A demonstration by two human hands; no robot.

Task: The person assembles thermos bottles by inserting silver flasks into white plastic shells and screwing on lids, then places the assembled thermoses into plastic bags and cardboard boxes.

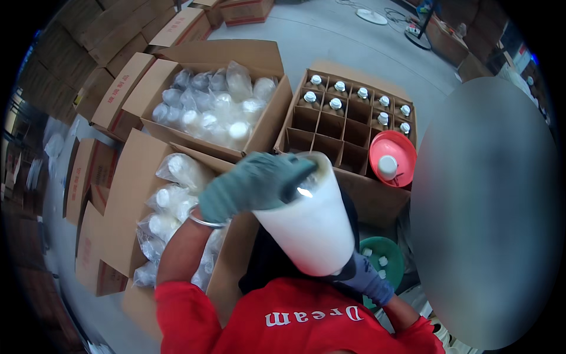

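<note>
A large white cylinder [315, 233] is held at a tilt in front of my red shirt, its wide upper end toward the boxes. My left hand [253, 183], in a grey-green glove, is closed at that upper rim, with dark fingertips over the opening. Something shiny shows beside those fingers; what it is I cannot make out. Around the lower end, my right hand [368, 280] in a blue-purple glove grips the cylinder, its fingers partly hidden behind it. Left of my left hand stands an open carton [138, 194] of plastic-bagged white bottles [171, 197].
Another open carton [268, 59] holds several bagged bottles. A divided carton [356, 127] contains several white-capped bottles, with a pink bowl [401, 147] on its corner. Beside my right hand is a green basin [395, 253] with small white pieces. Closed cartons [121, 97] stand at left; a blurred patch covers the right.
</note>
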